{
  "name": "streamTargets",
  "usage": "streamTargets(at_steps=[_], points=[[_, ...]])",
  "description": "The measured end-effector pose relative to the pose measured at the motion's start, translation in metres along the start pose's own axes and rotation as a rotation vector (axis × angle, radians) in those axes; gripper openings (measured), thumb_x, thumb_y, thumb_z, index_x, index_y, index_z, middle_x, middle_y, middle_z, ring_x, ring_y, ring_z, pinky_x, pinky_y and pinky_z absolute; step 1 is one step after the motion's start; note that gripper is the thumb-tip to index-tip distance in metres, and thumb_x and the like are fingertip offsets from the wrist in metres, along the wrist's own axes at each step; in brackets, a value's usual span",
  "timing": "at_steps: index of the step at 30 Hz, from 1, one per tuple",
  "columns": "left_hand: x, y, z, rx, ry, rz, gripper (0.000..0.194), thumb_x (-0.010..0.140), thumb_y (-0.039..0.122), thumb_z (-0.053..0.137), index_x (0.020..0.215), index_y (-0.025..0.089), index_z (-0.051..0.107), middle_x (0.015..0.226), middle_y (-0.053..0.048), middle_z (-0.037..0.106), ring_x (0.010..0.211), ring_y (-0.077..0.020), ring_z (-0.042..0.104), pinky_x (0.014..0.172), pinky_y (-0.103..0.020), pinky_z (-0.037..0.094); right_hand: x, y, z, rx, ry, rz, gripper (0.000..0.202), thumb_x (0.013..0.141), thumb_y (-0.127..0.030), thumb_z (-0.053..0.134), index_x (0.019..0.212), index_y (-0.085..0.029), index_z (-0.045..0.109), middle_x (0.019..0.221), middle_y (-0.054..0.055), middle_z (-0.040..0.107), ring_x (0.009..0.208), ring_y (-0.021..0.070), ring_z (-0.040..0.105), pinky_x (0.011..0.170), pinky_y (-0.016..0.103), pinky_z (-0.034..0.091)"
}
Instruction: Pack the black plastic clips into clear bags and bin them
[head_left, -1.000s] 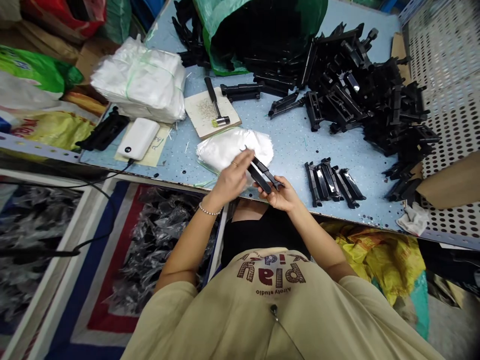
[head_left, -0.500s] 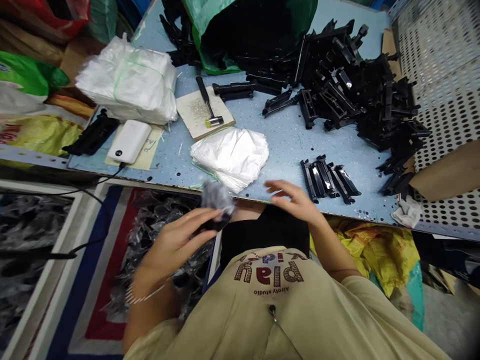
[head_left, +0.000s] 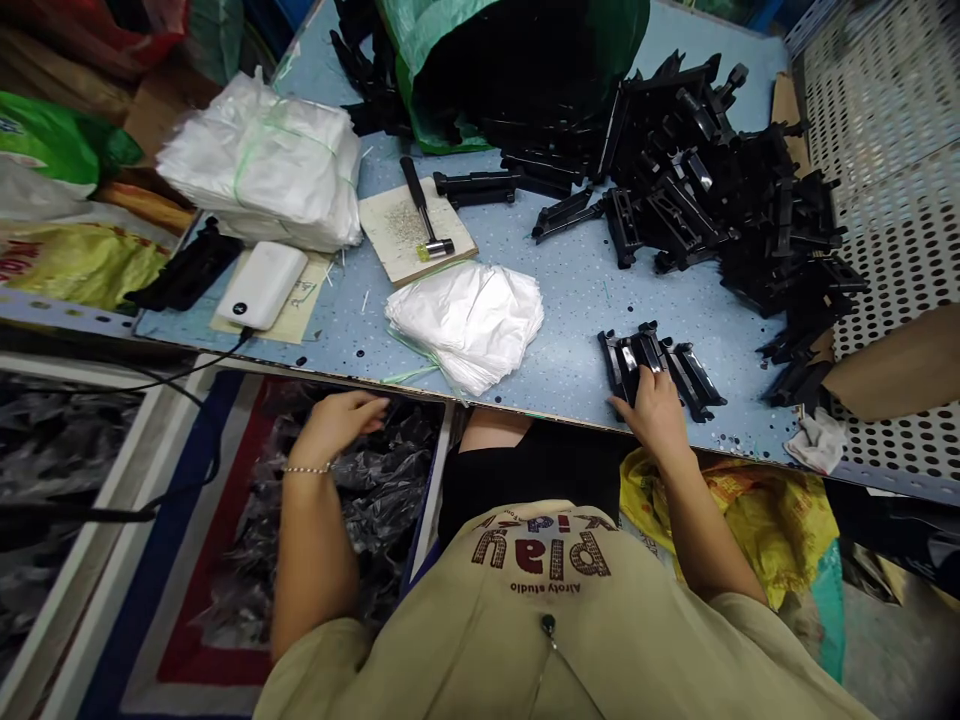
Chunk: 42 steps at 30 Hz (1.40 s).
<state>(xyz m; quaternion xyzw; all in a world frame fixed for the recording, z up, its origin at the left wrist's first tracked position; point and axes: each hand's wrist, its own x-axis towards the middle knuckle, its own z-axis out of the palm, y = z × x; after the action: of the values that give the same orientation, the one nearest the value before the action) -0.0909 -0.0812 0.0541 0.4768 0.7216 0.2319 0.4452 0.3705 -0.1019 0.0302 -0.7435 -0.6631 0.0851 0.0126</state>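
My right hand is closed around a black plastic part in a short row near the table's front edge. The thumb is on the near left side, and the fingers reach over the top. Other black parts of the row lie just right of it. My left hand hangs over a bin of bagged black parts below the table edge. It looks loosely open, its fingers partly curled and nothing visible in them. A fanned stack of white plastic bags lies on the table between the hands.
A large heap of black parts covers the table's back right, beside a green bag. A hammer rests on a board. Bundled white bags and a white power bank with a cable are at left.
My left hand has moved left and down over the bin, and the bagged part it held is gone from it. My right hand has moved right and taken hold of a black plastic part.
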Motion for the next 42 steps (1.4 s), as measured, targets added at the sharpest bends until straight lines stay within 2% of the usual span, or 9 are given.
streamTargets(at_steps=[3, 6, 9, 14, 19, 28, 33, 39, 42], points=[[0.022, 0.041, 0.054, -0.06, -0.1, 0.281, 0.023, 0.088, 0.044, 0.072, 0.086, 0.021, 0.079, 0.069, -0.003, 0.072, 0.063, -0.0185, 0.067, 0.068, -0.032, 0.06, -0.002, 0.001, -0.001, 0.034, -0.08, 0.126, 0.071, 0.094, -0.048, 0.062, 0.147, -0.002, 0.05, 0.13, 0.034, 0.064, 0.117, 0.0461, 0.065, 0.095, 0.058, 0.054], [0.061, 0.08, 0.117, 0.029, 0.092, 0.612, 0.013, 0.087, 0.031, 0.077, 0.088, 0.019, 0.073, 0.103, -0.01, 0.073, 0.088, -0.0222, 0.071, 0.086, -0.037, 0.06, 0.008, 0.001, -0.003, 0.268, -0.099, 0.157, 0.069, 0.088, -0.051, 0.066, 0.142, -0.009, 0.059, 0.135, 0.028, 0.066, 0.122, 0.043, 0.066, 0.103, 0.057, 0.052], [0.097, 0.095, 0.15, 0.161, 0.121, 0.59, 0.013, 0.084, 0.015, 0.076, 0.075, 0.018, 0.066, 0.098, -0.012, 0.07, 0.095, -0.0265, 0.068, 0.091, -0.041, 0.058, 0.021, -0.007, -0.005, 0.75, -0.139, 0.181, 0.071, 0.077, -0.058, 0.074, 0.134, -0.016, 0.065, 0.123, 0.017, 0.074, 0.113, 0.0353, 0.07, 0.1, 0.051, 0.055], [0.114, 0.086, 0.13, -0.076, -0.038, 0.44, 0.012, 0.081, 0.02, 0.076, 0.07, 0.02, 0.07, 0.079, -0.003, 0.069, 0.077, -0.0189, 0.065, 0.079, -0.034, 0.055, 0.047, -0.05, -0.009, 1.62, -0.301, 0.216, 0.05, 0.075, -0.057, 0.077, 0.11, -0.022, 0.071, 0.101, 0.007, 0.078, 0.096, 0.0265, 0.074, 0.085, 0.042, 0.062], [0.11, 0.087, 0.115, -0.372, -0.118, 0.28, 0.026, 0.066, 0.032, 0.089, 0.063, 0.019, 0.067, 0.062, 0.001, 0.062, 0.058, -0.0116, 0.05, 0.057, -0.028, 0.042, 0.086, -0.113, -0.021, 2.055, -0.475, 0.217, 0.041, 0.088, -0.059, 0.068, 0.108, -0.023, 0.071, 0.098, 0.004, 0.08, 0.095, 0.021, 0.075, 0.098, 0.044, 0.062], [0.102, 0.092, 0.113, -0.519, -0.043, 0.308, 0.016, 0.067, 0.016, 0.07, 0.058, 0.019, 0.057, 0.078, -0.002, 0.069, 0.07, -0.0127, 0.06, 0.07, -0.028, 0.05, 0.129, -0.168, 0.011, 2.188, -0.43, 0.345, 0.033, 0.086, -0.053, 0.074, 0.099, -0.022, 0.069, 0.088, 0.002, 0.079, 0.088, 0.0191, 0.073, 0.099, 0.046, 0.061], [0.084, 0.09, 0.099, -0.329, 0.183, 0.511, 0.016, 0.077, 0.015, 0.068, 0.07, 0.02, 0.055, 0.094, -0.003, 0.073, 0.089, -0.0166, 0.068, 0.083, -0.032, 0.055, 0.127, -0.171, 0.022, 2.187, -0.373, 0.414, 0.031, 0.083, -0.049, 0.077, 0.097, -0.023, 0.067, 0.088, 0.0, 0.077, 0.09, 0.0182, 0.073, 0.096, 0.041, 0.063], [0.089, 0.074, 0.096, 0.031, 0.185, 0.686, 0.021, 0.081, 0.003, 0.056, 0.084, 0.022, 0.064, 0.107, -0.007, 0.077, 0.103, -0.0233, 0.07, 0.096, -0.043, 0.058, 0.116, -0.159, 0.013, 2.171, -0.291, 0.35, 0.026, 0.083, -0.046, 0.077, 0.095, -0.025, 0.067, 0.09, 0.0, 0.076, 0.098, 0.0205, 0.074, 0.093, 0.041, 0.064], [0.097, 0.068, 0.1, 0.21, 0.199, 0.789, 0.038, 0.082, 0.001, 0.051, 0.103, 0.021, 0.075, 0.128, -0.01, 0.074, 0.122, -0.0289, 0.066, 0.112, -0.052, 0.052, 0.101, -0.14, 0.001, 2.165, -0.438, 0.253, 0.033, 0.088, -0.05, 0.07, 0.106, -0.023, 0.069, 0.092, 0.002, 0.077, 0.085, 0.0181, 0.071, 0.077, 0.033, 0.066]])
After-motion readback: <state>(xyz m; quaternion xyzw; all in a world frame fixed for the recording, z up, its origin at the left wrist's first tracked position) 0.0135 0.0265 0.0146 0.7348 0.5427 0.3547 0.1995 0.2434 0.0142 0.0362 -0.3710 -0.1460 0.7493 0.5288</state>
